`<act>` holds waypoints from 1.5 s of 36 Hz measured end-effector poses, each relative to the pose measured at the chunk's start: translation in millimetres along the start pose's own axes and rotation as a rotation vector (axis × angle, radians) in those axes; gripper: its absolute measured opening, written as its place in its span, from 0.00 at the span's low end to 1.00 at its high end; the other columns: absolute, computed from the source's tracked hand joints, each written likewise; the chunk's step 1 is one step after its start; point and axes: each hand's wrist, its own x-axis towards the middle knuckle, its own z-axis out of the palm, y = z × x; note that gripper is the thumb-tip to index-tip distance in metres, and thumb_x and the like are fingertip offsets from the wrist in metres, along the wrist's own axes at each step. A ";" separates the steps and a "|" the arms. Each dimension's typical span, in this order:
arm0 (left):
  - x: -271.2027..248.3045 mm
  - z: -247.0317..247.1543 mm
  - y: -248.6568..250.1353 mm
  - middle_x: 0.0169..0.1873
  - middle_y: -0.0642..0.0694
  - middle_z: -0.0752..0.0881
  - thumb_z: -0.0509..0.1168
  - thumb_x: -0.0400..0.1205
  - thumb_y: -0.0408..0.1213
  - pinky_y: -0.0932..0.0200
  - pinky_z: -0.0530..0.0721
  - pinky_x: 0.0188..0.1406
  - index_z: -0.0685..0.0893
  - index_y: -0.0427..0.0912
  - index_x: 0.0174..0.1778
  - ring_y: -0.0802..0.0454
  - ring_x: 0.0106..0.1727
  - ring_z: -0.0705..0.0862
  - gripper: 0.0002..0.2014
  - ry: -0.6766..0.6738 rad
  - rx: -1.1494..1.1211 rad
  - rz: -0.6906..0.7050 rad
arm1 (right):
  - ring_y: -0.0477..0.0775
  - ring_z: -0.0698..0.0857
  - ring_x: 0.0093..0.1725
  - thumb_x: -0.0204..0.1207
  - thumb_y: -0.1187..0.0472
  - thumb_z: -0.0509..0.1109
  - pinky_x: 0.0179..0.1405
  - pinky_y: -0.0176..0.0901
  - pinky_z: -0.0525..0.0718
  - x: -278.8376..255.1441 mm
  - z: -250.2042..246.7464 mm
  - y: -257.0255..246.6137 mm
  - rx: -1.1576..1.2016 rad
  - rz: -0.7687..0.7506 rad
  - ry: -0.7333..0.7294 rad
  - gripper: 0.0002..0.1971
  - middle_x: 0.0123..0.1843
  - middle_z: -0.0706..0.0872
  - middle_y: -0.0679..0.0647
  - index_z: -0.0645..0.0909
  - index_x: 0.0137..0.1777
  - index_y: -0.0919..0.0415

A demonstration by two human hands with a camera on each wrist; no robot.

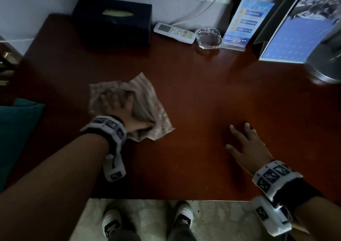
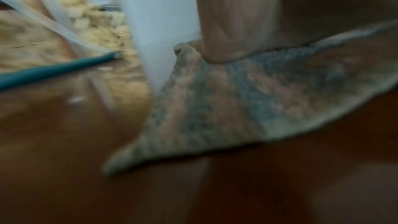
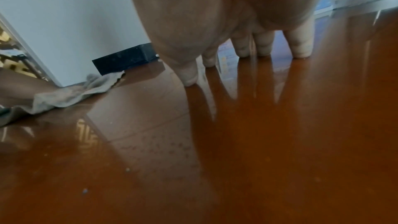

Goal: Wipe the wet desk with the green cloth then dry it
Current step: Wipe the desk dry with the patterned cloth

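Note:
A crumpled grey-green cloth (image 1: pixel 147 100) lies on the left half of the dark red-brown desk (image 1: pixel 203 93). My left hand (image 1: pixel 118 104) presses down on the cloth with its fingers spread flat, and the cloth bunches up by the thumb. The left wrist view is blurred and shows the palm (image 2: pixel 247 14) on the cloth (image 2: pixel 237 100). My right hand (image 1: pixel 243 142) rests on the bare desk to the right, fingers spread and holding nothing. In the right wrist view its fingertips (image 3: pixel 300 48) touch the glossy desk (image 3: pixel 258 142), with the cloth (image 3: pixel 64 94) far left.
Along the back wall stand a black tissue box (image 1: pixel 112 22), a white remote (image 1: pixel 174 32), a glass ashtray (image 1: pixel 208 38), a blue leaflet stand (image 1: pixel 245 24) and a propped calendar (image 1: pixel 295 32). A metal vessel (image 1: pixel 324 63) is at the right edge. A teal cushion (image 1: pixel 16 130) lies left.

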 end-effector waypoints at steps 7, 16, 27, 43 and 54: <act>-30.0 27.4 84.7 0.74 0.46 0.17 0.63 0.56 0.80 0.18 0.31 0.67 0.28 0.71 0.75 0.32 0.73 0.18 0.61 -0.115 0.104 0.385 | 0.57 0.43 0.84 0.80 0.39 0.57 0.81 0.62 0.56 0.7 -2.5 -0.3 0.023 0.004 -0.016 0.34 0.86 0.39 0.53 0.45 0.82 0.35; -85.4 80.3 95.4 0.71 0.48 0.13 0.63 0.61 0.78 0.18 0.26 0.60 0.30 0.73 0.74 0.37 0.68 0.11 0.57 -0.147 0.208 0.642 | 0.57 0.45 0.84 0.80 0.39 0.58 0.81 0.61 0.56 -1.8 -7.4 -2.7 0.022 0.000 -0.024 0.33 0.86 0.41 0.53 0.47 0.82 0.36; -96.5 91.1 4.0 0.69 0.53 0.12 0.64 0.61 0.75 0.17 0.30 0.62 0.22 0.80 0.65 0.40 0.69 0.12 0.56 -0.159 0.241 0.603 | 0.57 0.45 0.84 0.81 0.41 0.59 0.81 0.59 0.56 -4.6 -11.9 -5.9 0.022 0.016 -0.045 0.33 0.86 0.41 0.53 0.47 0.82 0.36; -72.6 73.0 28.5 0.74 0.43 0.18 0.61 0.58 0.80 0.16 0.36 0.66 0.31 0.68 0.77 0.29 0.74 0.21 0.59 -0.020 0.166 0.302 | 0.57 0.44 0.84 0.81 0.39 0.57 0.80 0.61 0.58 -3.3 -12.2 -4.0 -0.003 0.009 -0.056 0.33 0.86 0.40 0.52 0.45 0.82 0.35; -125.0 99.4 163.9 0.76 0.45 0.21 0.62 0.70 0.70 0.21 0.24 0.64 0.31 0.63 0.79 0.36 0.74 0.19 0.53 -0.123 -0.021 0.533 | 0.56 0.47 0.84 0.84 0.47 0.54 0.80 0.60 0.57 -16.5 -25.8 -14.8 -0.015 -0.059 0.046 0.29 0.86 0.44 0.53 0.50 0.83 0.42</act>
